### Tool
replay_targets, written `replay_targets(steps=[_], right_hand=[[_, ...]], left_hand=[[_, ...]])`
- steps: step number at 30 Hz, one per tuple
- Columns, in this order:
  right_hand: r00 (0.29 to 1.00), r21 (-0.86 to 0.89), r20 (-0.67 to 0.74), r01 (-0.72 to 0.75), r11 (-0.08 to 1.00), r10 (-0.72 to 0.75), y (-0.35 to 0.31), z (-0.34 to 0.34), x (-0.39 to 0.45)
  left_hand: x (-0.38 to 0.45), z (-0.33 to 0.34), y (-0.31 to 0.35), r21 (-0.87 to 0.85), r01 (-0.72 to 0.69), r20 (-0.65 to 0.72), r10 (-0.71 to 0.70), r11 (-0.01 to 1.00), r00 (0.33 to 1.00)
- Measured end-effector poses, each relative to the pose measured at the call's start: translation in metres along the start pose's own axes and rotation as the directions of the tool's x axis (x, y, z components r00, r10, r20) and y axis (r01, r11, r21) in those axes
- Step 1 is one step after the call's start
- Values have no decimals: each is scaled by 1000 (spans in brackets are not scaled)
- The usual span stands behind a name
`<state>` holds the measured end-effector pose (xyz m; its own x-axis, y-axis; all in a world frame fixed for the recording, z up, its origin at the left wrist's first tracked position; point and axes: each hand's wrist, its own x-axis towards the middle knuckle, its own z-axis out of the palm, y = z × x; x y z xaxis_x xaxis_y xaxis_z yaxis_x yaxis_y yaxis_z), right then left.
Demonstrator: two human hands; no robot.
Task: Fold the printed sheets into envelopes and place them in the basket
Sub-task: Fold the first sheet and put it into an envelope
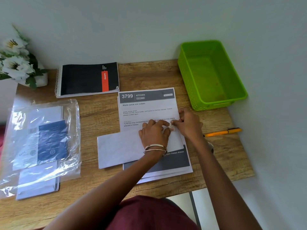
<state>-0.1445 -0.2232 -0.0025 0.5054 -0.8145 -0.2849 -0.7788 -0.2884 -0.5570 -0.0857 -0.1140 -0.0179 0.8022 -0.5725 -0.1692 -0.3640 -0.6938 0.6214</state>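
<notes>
A white rectangular paper envelope (121, 147) lies on the wooden surface (98, 113), partly over the lower half of a stack of printed white sheets (147, 110) headed "3799 KITCHEN". The envelope's long axis runs left to right, tilted a little so its right end sits farther from the person; the sheets' long axis runs away from the person, the header at the far end.

The left hand (153, 132) rests palm down on the envelope's right part, fingers (160, 123) spread and bent, tips at its upper edge. The right hand (187, 124) comes in from the right, its fingers (174, 122) pinched together on a small bit of white paper at that same upper edge, meeting the left fingertips. Whether that bit is the flap cannot be told.

A bright green plastic basket (237, 90) stands at the far right corner, well apart from the hands. A clear plastic packet of envelopes (41, 141) lies at the left.
</notes>
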Motion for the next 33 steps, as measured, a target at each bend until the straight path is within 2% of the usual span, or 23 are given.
replay_targets(steps=[6, 13, 17, 20, 25, 29, 33], right_hand=[[996, 41, -18, 88, 995, -87, 5, 3, -1], [976, 33, 15, 218, 975, -219, 21, -5, -15], [984, 72, 61, 162, 984, -167, 18, -10, -10], [996, 145, -7, 90, 985, -90, 9, -6, -5], [995, -36, -79, 54, 998, -57, 3, 10, -4], [989, -62, -97, 106, 992, -112, 8, 13, -10], [975, -2, -55, 215, 977, -215, 14, 7, -16]], left_hand=[[1, -3, 0, -14, 13, 60, -13, 1000, 998], [1, -4, 0, -63, 23, 61, -19, 998, 998], [0, -4, 1, -87, 22, 52, -18, 996, 998], [-1, -6, 0, -121, 18, 36, -14, 992, 999], [1, -8, -7, -159, -1, 84, 14, 987, 996], [2, -9, -13, -178, -27, 123, 49, 984, 991], [2, -8, -13, -183, -23, 120, 45, 983, 992]])
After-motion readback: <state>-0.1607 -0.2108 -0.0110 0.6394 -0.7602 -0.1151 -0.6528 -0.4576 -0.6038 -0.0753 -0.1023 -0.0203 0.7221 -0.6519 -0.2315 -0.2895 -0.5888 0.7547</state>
